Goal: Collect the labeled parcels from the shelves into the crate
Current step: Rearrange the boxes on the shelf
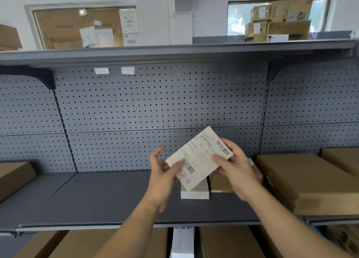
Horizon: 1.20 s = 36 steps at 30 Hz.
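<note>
- Gripping the white parcel [199, 158] by its right end, the right hand [231, 160] had its thumb on the printed label and its fingers curled round the far edge.
- The left hand [165, 172] held the parcel's lower-left corner with the thumb laid on the label face; its other fingers stood loosely upward beside the edge, and how far they reached behind the parcel could not be told.
- The parcel hung tilted in the air at centre right of the frame, label up, above the grey shelf [108, 195] and touching neither it nor any box.
- Directly below it a second white box [194, 192] lay flat on the shelf, with a small brown box [221, 182] just beside it to the right.
- A large brown carton [303, 182] filled the shelf's right end, and another brown carton [13, 178] sat at the left edge of the frame.
- A grey pegboard [155, 102] backed the shelf.
- Stacked cartons [279, 20] stood on the top shelf at upper right.
- More brown boxes [229, 242] showed beneath the shelf along the bottom of the frame.
</note>
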{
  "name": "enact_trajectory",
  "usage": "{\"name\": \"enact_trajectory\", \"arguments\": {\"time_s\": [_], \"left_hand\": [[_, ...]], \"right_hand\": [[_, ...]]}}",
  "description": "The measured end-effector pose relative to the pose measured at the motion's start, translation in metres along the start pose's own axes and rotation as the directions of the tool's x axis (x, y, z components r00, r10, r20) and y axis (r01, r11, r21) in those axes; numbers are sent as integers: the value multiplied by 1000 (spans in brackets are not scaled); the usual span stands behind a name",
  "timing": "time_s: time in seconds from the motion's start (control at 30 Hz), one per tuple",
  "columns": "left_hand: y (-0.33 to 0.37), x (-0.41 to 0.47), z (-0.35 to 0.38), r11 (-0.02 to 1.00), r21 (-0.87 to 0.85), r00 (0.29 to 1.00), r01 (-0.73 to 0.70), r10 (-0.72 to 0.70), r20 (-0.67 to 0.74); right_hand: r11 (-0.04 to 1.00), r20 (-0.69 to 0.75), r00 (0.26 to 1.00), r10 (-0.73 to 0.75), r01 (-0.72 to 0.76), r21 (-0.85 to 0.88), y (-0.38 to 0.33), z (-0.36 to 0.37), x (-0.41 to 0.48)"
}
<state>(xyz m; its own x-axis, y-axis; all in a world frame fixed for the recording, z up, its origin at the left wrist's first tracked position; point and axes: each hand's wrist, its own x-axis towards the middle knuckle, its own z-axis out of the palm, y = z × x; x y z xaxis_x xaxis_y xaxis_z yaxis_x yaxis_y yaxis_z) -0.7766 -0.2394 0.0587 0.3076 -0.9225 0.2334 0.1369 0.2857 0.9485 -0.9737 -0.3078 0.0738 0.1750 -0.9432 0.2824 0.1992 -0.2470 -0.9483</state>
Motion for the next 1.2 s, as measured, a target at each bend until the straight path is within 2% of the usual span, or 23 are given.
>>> {"name": "enact_trajectory", "arguments": {"time_s": [0.03,0.1,0.13,0.2,0.3,0.37,0.43,0.53,1.0,1.1,1.2], "left_hand": [[7,4,-6,996,83,999,-18,15,32],[22,10,-11,974,222,982,-36,-7,190],[28,12,-9,967,252,964,-36,-33,265],[32,12,-2,967,251,950,-53,-29,312],[26,8,6,987,124,973,-100,71,221],[19,5,10,989,62,981,-133,123,148],[15,1,15,988,29,984,-150,147,99],[13,-4,20,991,17,986,-135,133,96],[22,-8,20,985,103,984,-135,121,131],[24,-3,9,978,171,988,-121,102,114],[27,2,-9,936,321,990,-143,130,63]], "right_hand": [[997,51,999,-8,13,-82,-8,-4,4],[971,148,989,-10,44,-234,-25,-8,12],[958,188,982,-5,58,-281,-33,-8,16],[950,217,976,-19,85,-299,-44,-2,21],[983,119,989,-88,106,-149,-44,7,18],[995,79,993,-83,87,-50,-33,12,8],[998,80,995,-64,65,-9,-19,17,-5],[997,52,996,-73,73,10,-7,26,-17],[995,-9,999,-51,52,81,-10,25,-24],[992,-17,999,-29,31,121,-11,21,-24],[989,-4,1000,-20,21,144,-9,17,-25]]}}
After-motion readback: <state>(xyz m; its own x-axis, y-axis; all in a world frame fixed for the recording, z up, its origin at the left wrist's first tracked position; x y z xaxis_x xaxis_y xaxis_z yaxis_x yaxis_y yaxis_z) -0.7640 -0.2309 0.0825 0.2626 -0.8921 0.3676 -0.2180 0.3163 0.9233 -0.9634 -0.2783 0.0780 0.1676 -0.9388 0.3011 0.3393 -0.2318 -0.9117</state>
